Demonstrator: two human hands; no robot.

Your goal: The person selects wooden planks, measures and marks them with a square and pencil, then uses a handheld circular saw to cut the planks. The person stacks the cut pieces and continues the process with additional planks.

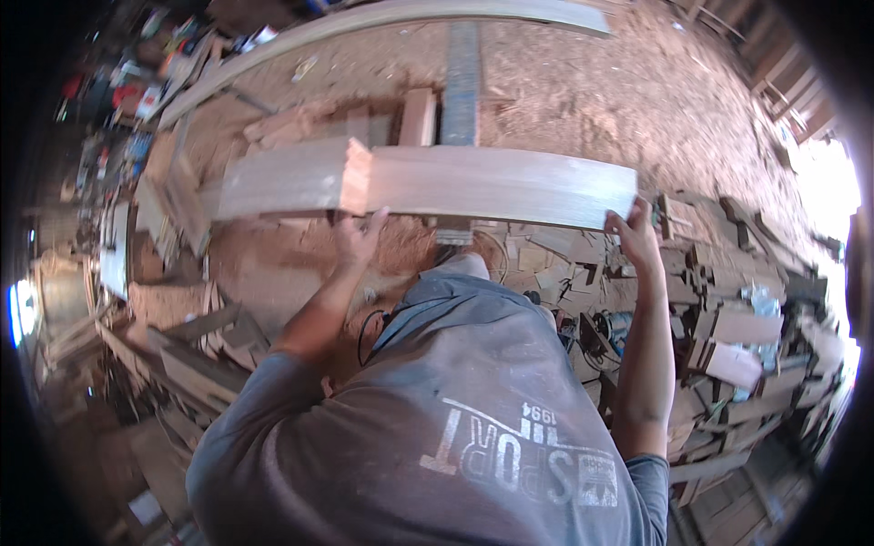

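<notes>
A wide, pale wooden board (501,185) lies crosswise in front of me, flat side up. At its right end my right hand (635,226) grips the near corner, fingers curled at the edge. My left hand (360,238) is closed at the near edge by the board's left end, thumb up and its other fingers partly hidden beneath. Left of that hand lies another pale wooden piece (280,177), blurred, with a stepped, orange-brown end (356,175) that meets the held board. Whether the two pieces overlap there I cannot tell.
A narrow bluish beam (462,86) runs away from me beyond the board, beside a short wood block (418,116). One long plank (382,15) spans the far side over sawdust-covered ground (583,91). Wood offcuts (728,337) are heaped at right; more timber (196,355) lies at left.
</notes>
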